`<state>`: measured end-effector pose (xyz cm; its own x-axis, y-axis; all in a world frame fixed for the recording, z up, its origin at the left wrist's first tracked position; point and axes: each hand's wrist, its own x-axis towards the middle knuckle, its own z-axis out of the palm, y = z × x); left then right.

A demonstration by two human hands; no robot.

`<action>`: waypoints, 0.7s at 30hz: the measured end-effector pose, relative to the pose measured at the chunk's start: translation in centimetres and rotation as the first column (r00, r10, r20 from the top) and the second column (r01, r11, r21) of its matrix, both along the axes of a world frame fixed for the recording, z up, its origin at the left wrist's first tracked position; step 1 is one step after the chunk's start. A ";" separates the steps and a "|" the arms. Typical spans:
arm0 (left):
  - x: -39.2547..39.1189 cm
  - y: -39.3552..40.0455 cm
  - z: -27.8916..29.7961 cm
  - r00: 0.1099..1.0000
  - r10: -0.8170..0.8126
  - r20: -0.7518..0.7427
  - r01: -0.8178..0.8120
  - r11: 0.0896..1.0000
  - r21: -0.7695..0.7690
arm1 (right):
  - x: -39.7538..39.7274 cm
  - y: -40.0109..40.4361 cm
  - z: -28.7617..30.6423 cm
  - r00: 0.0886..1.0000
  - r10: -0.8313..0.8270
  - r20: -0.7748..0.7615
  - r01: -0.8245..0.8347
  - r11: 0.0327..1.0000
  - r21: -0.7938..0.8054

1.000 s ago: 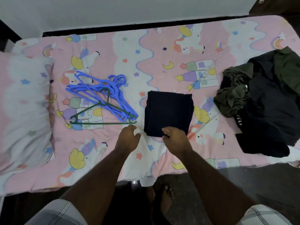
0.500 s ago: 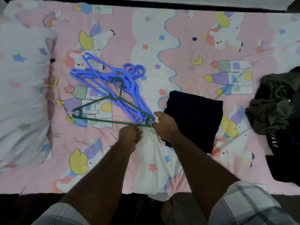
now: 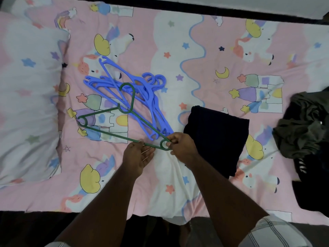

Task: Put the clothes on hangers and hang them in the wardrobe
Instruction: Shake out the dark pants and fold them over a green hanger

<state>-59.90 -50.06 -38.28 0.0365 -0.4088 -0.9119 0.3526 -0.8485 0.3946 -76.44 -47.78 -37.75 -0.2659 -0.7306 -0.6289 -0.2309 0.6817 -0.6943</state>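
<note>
A green hanger [image 3: 114, 134] lies on the bed on top of a heap of several blue hangers [image 3: 142, 97]. My right hand [image 3: 181, 147] pinches the green hanger's near right loop end. My left hand [image 3: 137, 155] holds its bottom bar just left of that, fingers under the bar. A folded dark navy garment [image 3: 217, 138] lies flat to the right of my right hand. A pile of dark and olive clothes [image 3: 306, 136] sits at the bed's right edge.
The bed [image 3: 178, 50] has a pink and white unicorn sheet. A matching pillow [image 3: 28, 107] lies at the left. The dark floor runs along the bed's near edge, and a white wall along the far side.
Both hands left the folded garment and moved left to the green hanger. They now hold its near corner, which has lifted slightly. The view shifted left and closer.
</note>
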 end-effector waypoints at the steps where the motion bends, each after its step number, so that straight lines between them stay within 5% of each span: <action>1: 0.2 0.5 0.0 1.000 -0.007 0.004 0.007 1.000 0.001 | 0.0 0.5 0.2 1.000 0.008 0.000 -0.008 1.000 0.006; 14: -6.9 9.1 3.0 0.975 -0.222 -0.012 0.217 0.959 -0.183 | -8.5 10.6 2.5 0.997 0.040 -0.061 -0.043 0.998 -0.051; 17: -9.3 11.0 3.2 0.936 -0.339 0.097 0.352 0.911 -0.213 | -12.7 13.7 3.1 0.992 -0.010 -0.128 -0.002 0.996 -0.088; 21: -10.9 12.0 2.7 0.915 -0.297 0.274 0.362 0.904 -0.227 | -17.3 16.4 3.5 0.973 -0.029 -0.231 0.000 0.992 -0.127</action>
